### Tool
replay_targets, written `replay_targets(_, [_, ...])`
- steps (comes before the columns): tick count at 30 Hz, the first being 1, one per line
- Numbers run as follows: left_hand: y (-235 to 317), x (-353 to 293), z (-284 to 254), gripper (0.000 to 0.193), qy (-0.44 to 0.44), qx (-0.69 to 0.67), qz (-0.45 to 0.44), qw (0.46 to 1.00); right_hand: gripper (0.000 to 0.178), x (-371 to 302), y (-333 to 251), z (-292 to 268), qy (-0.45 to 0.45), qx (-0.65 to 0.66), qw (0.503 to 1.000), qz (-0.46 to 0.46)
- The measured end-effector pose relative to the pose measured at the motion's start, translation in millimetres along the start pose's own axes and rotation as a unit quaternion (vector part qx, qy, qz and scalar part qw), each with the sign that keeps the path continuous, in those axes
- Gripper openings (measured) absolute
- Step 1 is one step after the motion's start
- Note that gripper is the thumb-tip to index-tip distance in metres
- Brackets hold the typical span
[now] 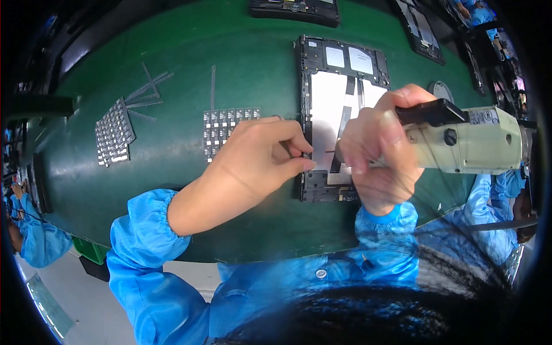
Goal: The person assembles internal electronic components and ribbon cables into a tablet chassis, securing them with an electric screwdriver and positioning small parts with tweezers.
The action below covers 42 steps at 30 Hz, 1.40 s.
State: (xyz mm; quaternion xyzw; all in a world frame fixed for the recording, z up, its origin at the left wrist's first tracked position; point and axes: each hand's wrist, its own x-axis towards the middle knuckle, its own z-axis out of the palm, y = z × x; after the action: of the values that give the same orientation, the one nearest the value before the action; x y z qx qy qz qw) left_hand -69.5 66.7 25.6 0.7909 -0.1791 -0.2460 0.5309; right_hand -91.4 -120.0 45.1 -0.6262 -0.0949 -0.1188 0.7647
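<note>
An open tablet-like device (325, 103) lies on the green table in front of me, its silver plates and black frame showing. My left hand (247, 152) is closed in a pinch at the frame's left edge; whatever lies between its fingertips is too small to make out. My right hand (388, 152) grips an electric screwdriver (477, 141) with a pale green body and a black lever. Its thin dark bit points left over the device's lower middle, near my left fingertips. Partly covered by my left hand is a panel of small circuit boards (216, 127).
Farther left lies another panel of small boards (115, 137), with thin loose strips (141, 95) beside it. One more strip (213, 86) extends above the nearer panel. Other devices (296, 10) rest along the far edge. A round dish (441, 91) stands beyond the screwdriver. Blue-sleeved people (43, 238) sit at both sides.
</note>
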Motion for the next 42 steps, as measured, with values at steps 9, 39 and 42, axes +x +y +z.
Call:
replay_targets(9, [-15.8, 9.5, -4.2, 0.041, -0.052, -0.123, -0.082, 0.988, 0.037, -0.8, 4.2, 23.7, -0.001, 0.014, 0.998, 0.065])
replay_targets(39, [-25.4, 7.1, 0.6, 0.045, -0.034, -0.19, -0.067, 0.979, 0.031, -3.2, 24.3, 38.0, -0.009, -0.091, 0.995, 0.043])
replay_targets(42, [-29.9, 6.8, 2.1, 0.047, -0.028, -0.175, -0.057, 0.983, 0.03, -3.5, 24.6, 38.0, -0.025, -0.063, 0.997, 0.035])
